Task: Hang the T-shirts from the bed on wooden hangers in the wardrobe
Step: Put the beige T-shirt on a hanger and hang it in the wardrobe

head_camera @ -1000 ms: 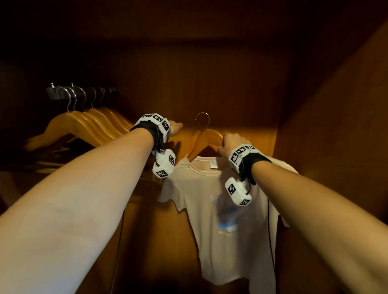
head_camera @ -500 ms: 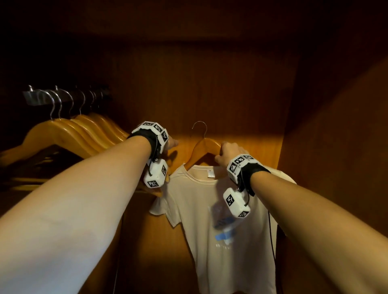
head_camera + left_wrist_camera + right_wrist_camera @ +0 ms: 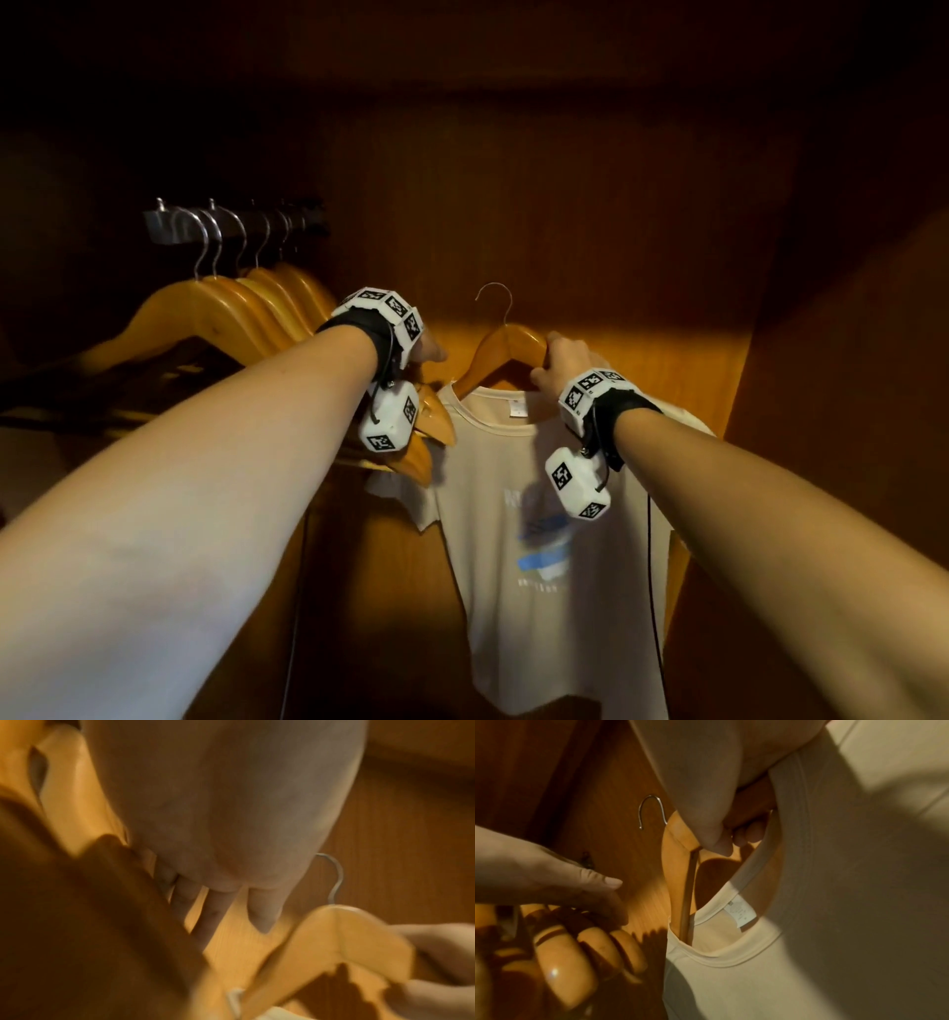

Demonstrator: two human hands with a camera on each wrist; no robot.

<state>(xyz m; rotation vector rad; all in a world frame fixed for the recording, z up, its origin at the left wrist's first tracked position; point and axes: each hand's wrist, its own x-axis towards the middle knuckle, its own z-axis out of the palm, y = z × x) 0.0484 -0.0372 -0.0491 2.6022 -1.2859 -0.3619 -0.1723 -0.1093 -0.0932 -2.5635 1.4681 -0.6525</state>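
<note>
The T-shirt (image 3: 554, 514) is draped on a wooden hanger (image 3: 506, 354), which is gripped on its right shoulder by the right hand (image 3: 557, 362), fingers curled round the wood. Its metal hook (image 3: 495, 303) is seen free in the air, not on anything. The rail (image 3: 236, 226) lies up and to the left, farther in, loaded with empty hangers (image 3: 246, 308). The left hand (image 3: 429, 352) is held with fingers straight, gripping nothing, against those hangers. Judged from this, a lift leftward is needed.

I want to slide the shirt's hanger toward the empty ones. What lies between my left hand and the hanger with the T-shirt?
Nothing: in the right wrist view only the wardrobe's back panel shows between the left hand and the hanger.
</note>
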